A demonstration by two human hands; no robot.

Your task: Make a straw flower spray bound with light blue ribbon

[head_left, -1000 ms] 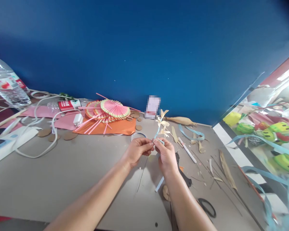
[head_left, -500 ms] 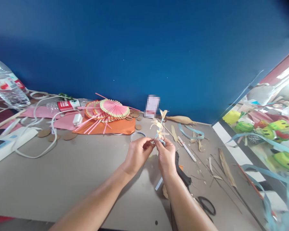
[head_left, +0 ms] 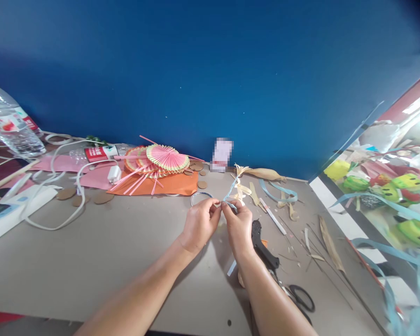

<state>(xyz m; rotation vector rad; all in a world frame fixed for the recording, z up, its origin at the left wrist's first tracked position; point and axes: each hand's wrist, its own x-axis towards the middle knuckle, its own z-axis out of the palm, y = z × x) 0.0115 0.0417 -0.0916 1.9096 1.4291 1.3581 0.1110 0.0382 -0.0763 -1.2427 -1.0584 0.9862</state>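
A small spray of cream husk-like flowers (head_left: 243,189) stands above my fingertips, on a thin stem wrapped in light blue ribbon (head_left: 230,189). My right hand (head_left: 241,228) is closed, pinching the stem low down between thumb and forefinger. A bit of blue ribbon shows over its fingers. My left hand (head_left: 201,224) is closed too, its thumb and forefinger pinched at the stem's lower end, touching the right fingertips. The exact end of the stem is hidden by the fingers. Just beyond my left hand lies a ring-shaped roll (head_left: 200,198).
Beside my right forearm lie a black glue gun (head_left: 265,249) and scissors (head_left: 302,297). A white pen (head_left: 272,215), blue ribbon (head_left: 283,192) and dry husks are to the right. Paper fans (head_left: 166,158), a white cable (head_left: 61,227) and a bottle (head_left: 12,123) stand left.
The flower spray has turned between my fingers, so its blossoms now face another way and lean right. Both hands have shifted very slightly left.
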